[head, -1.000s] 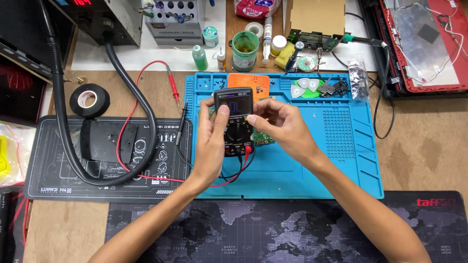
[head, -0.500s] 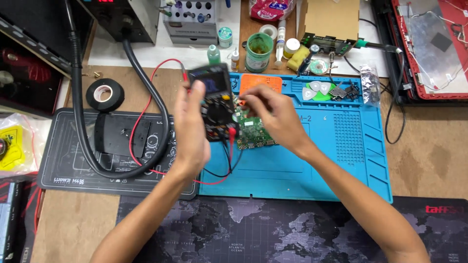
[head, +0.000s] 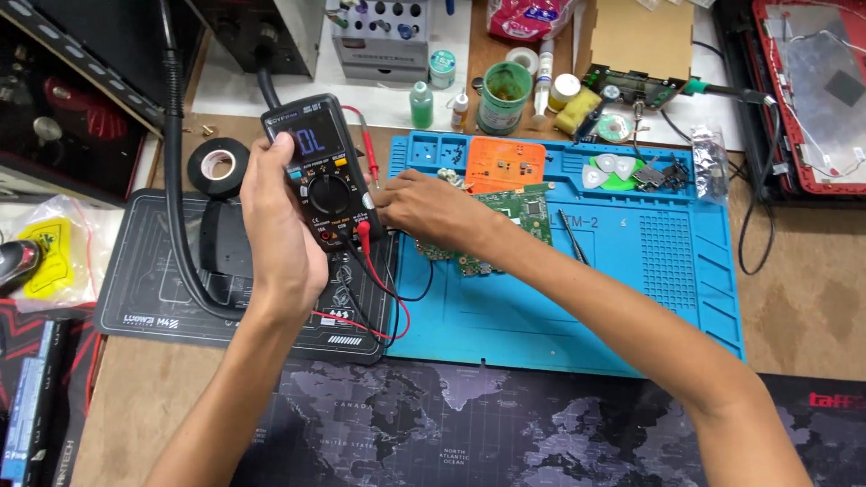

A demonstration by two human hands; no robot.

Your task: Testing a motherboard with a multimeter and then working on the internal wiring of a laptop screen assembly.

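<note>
My left hand (head: pixel 280 225) grips a black handheld multimeter (head: pixel 322 169) from its left side and holds it upright above the black mat (head: pixel 144 289). Its screen is lit, and red and black leads (head: pixel 379 289) are plugged in at the bottom. My right hand (head: pixel 424 209) rests against the meter's right edge, fingertips at its side by the lead sockets. A green circuit board (head: pixel 514 216) lies on the blue silicone mat (head: pixel 577 298) just behind my right hand.
A roll of black tape (head: pixel 218 166) sits left of the meter. A thick black hose (head: pixel 176 180) curves across the black mat. Bottles, a green tub (head: pixel 502 97), an orange tray (head: pixel 503 164) and picks (head: pixel 610 171) line the back. A world-map desk pad (head: pixel 505 433) lies in front.
Both hands carried the multimeter leftward, off the blue mat and over the black mat. The circuit board, once under the hands, now lies uncovered on the blue mat.
</note>
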